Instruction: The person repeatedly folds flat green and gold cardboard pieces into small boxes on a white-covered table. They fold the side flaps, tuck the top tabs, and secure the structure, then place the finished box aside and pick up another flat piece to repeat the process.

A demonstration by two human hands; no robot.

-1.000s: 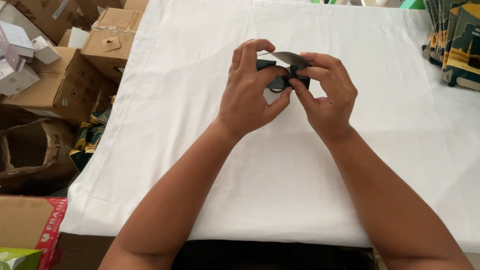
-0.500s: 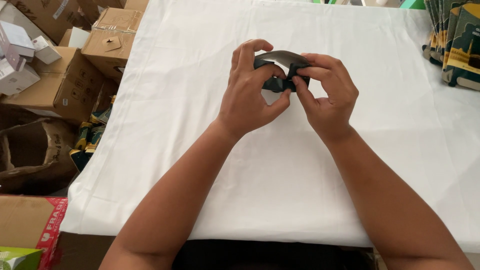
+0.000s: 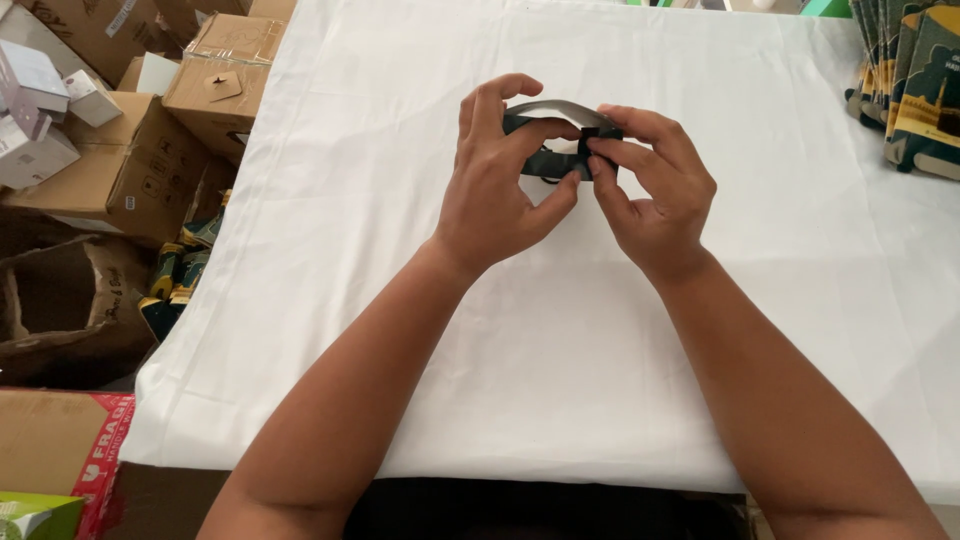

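Observation:
Both my hands are raised over a table covered with a white cloth. Between them I hold a small dark strap-like object with a curved band arching over its top; most of it is hidden behind my fingers. My left hand grips its left end with thumb and fingers. My right hand pinches its right end with thumb and forefinger. The two thumbs nearly touch below the object.
Several cardboard boxes are piled on the floor to the left of the table. A stack of dark and yellow printed packets lies at the table's far right edge. Another cardboard box stands at the lower left.
The curved band has shifted a little between my fingers and now arches higher over the object. My hands stay in nearly the same place.

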